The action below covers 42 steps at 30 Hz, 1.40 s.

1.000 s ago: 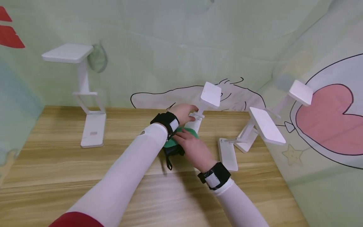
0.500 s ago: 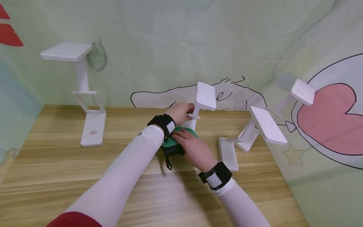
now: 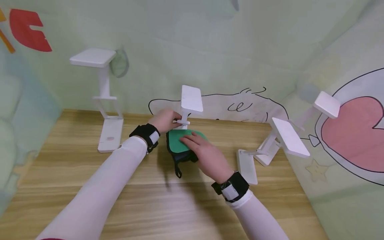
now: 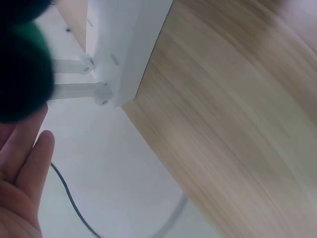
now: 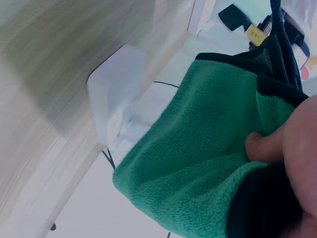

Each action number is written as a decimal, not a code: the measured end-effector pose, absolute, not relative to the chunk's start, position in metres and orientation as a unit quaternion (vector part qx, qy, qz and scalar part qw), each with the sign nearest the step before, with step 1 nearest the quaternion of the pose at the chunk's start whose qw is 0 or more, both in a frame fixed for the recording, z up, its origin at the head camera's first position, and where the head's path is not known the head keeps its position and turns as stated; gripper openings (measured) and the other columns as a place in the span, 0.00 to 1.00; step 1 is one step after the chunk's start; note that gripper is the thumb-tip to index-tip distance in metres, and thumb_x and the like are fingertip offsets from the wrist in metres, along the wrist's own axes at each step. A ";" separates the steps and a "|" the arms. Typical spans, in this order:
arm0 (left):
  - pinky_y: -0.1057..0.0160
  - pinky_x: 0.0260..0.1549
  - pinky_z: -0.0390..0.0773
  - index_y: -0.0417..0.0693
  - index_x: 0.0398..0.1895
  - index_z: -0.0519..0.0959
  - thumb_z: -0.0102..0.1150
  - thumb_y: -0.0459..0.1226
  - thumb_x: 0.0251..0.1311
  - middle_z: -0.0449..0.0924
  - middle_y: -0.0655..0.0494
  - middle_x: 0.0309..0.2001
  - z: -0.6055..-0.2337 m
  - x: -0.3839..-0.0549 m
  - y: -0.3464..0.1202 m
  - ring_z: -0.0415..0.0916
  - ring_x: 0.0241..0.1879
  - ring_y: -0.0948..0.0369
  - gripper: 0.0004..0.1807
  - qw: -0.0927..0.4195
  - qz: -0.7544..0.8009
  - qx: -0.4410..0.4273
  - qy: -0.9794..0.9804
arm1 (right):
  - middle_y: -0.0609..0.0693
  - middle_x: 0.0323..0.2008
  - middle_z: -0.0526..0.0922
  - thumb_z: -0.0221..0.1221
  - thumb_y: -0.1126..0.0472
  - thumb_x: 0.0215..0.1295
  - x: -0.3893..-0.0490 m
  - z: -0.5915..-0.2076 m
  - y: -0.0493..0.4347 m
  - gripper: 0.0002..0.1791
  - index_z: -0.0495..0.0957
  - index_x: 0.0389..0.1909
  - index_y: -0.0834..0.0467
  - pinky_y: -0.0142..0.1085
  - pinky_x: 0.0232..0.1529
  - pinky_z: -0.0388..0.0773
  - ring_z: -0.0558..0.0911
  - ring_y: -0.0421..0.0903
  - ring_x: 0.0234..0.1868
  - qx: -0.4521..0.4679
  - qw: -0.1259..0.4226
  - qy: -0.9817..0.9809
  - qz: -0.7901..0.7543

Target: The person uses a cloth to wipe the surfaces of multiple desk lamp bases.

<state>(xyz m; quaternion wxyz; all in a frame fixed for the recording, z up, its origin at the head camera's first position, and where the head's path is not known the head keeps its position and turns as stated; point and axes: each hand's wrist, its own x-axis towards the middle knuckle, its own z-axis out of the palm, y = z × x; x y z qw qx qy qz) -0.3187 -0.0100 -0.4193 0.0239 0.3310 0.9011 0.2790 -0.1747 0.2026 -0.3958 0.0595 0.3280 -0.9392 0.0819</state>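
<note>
My left hand (image 3: 165, 120) grips the hinged arm of a white folding desk lamp (image 3: 192, 99) at the middle back of the table. In the left wrist view, my left hand (image 4: 25, 163) is beside a dark and green blur, near the lamp's base (image 4: 129, 44) and its two hinge links. My right hand (image 3: 213, 160) holds a folded green cloth (image 3: 177, 138) with dark edging and a hanging loop, over the lamp's base, most of which is hidden. The right wrist view shows a fingertip of my right hand (image 5: 307, 148) pressed into the plush cloth (image 5: 198, 134).
One more white desk lamp (image 3: 93, 57) stands unfolded at the back left. On the right are two others, a nearer lamp (image 3: 289, 136) and a farther lamp (image 3: 327, 104). The wooden table (image 3: 144, 200) ends at a printed wall cloth (image 3: 225, 43) behind.
The middle lamp and my left hand have moved left. The cloth has shifted slightly left too, and more of its green face shows. The head view has turned a little left.
</note>
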 end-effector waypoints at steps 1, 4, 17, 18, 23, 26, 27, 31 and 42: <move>0.61 0.36 0.77 0.40 0.46 0.90 0.69 0.34 0.72 0.90 0.53 0.39 -0.419 -0.318 -0.016 0.77 0.33 0.60 0.07 0.021 0.281 0.328 0.902 | 0.52 0.74 0.75 0.64 0.87 0.54 -0.178 -0.397 0.202 0.48 0.74 0.76 0.52 0.47 0.55 0.84 0.69 0.55 0.78 0.329 0.064 -0.939 0.082; 0.60 0.37 0.77 0.40 0.44 0.90 0.70 0.33 0.71 0.89 0.53 0.37 -0.418 -0.318 -0.031 0.76 0.33 0.59 0.06 0.009 0.277 0.325 0.904 | 0.52 0.74 0.75 0.65 0.86 0.54 -0.188 -0.404 0.197 0.48 0.74 0.76 0.52 0.49 0.58 0.83 0.69 0.55 0.78 0.330 0.071 -0.938 0.076; 0.52 0.41 0.82 0.38 0.43 0.83 0.68 0.31 0.70 0.88 0.45 0.40 -0.428 -0.316 -0.045 0.83 0.36 0.52 0.05 -0.045 0.280 0.312 0.907 | 0.56 0.78 0.69 0.62 0.82 0.63 -0.214 -0.462 0.172 0.42 0.71 0.78 0.54 0.46 0.65 0.78 0.67 0.57 0.79 0.365 -0.025 -0.930 0.033; 0.51 0.42 0.82 0.38 0.44 0.82 0.68 0.31 0.71 0.88 0.44 0.41 -0.430 -0.316 -0.045 0.83 0.37 0.52 0.05 -0.042 0.282 0.309 0.907 | 0.56 0.78 0.69 0.63 0.81 0.63 -0.213 -0.463 0.171 0.42 0.71 0.78 0.54 0.46 0.67 0.77 0.67 0.56 0.79 0.367 -0.031 -0.929 0.031; 0.51 0.42 0.82 0.39 0.45 0.84 0.66 0.33 0.74 0.89 0.45 0.42 -0.436 -0.315 -0.047 0.84 0.39 0.53 0.05 -0.042 0.273 0.303 0.912 | 0.55 0.78 0.70 0.63 0.80 0.66 -0.208 -0.461 0.163 0.40 0.71 0.78 0.55 0.45 0.68 0.76 0.67 0.56 0.79 0.384 -0.044 -0.921 0.035; 0.53 0.38 0.80 0.39 0.43 0.84 0.66 0.32 0.74 0.89 0.46 0.39 -0.437 -0.314 -0.048 0.83 0.35 0.54 0.04 -0.043 0.269 0.302 0.914 | 0.56 0.78 0.69 0.62 0.79 0.68 -0.210 -0.461 0.156 0.38 0.70 0.78 0.57 0.45 0.72 0.70 0.66 0.57 0.79 0.394 -0.053 -0.917 0.039; 0.53 0.37 0.80 0.39 0.42 0.84 0.65 0.32 0.74 0.88 0.47 0.37 -0.437 -0.314 -0.048 0.82 0.34 0.54 0.04 -0.041 0.269 0.302 0.914 | 0.56 0.78 0.69 0.61 0.79 0.68 -0.213 -0.462 0.154 0.38 0.70 0.78 0.57 0.45 0.74 0.68 0.66 0.57 0.80 0.395 -0.054 -0.916 0.040; 0.55 0.35 0.79 0.38 0.43 0.84 0.63 0.32 0.76 0.87 0.48 0.34 -0.436 -0.310 -0.047 0.80 0.31 0.55 0.05 -0.037 0.271 0.306 0.912 | 0.58 0.77 0.71 0.57 0.81 0.69 -0.228 -0.464 0.145 0.36 0.71 0.77 0.59 0.44 0.76 0.64 0.67 0.56 0.79 0.392 -0.044 -0.917 0.051; 0.50 0.45 0.83 0.41 0.47 0.84 0.61 0.33 0.77 0.89 0.45 0.44 -0.435 -0.304 -0.036 0.86 0.43 0.51 0.05 -0.022 0.271 0.299 0.914 | 0.59 0.74 0.72 0.66 0.70 0.73 -0.258 -0.461 0.145 0.34 0.70 0.77 0.59 0.41 0.73 0.68 0.70 0.54 0.76 0.355 0.028 -0.934 -0.008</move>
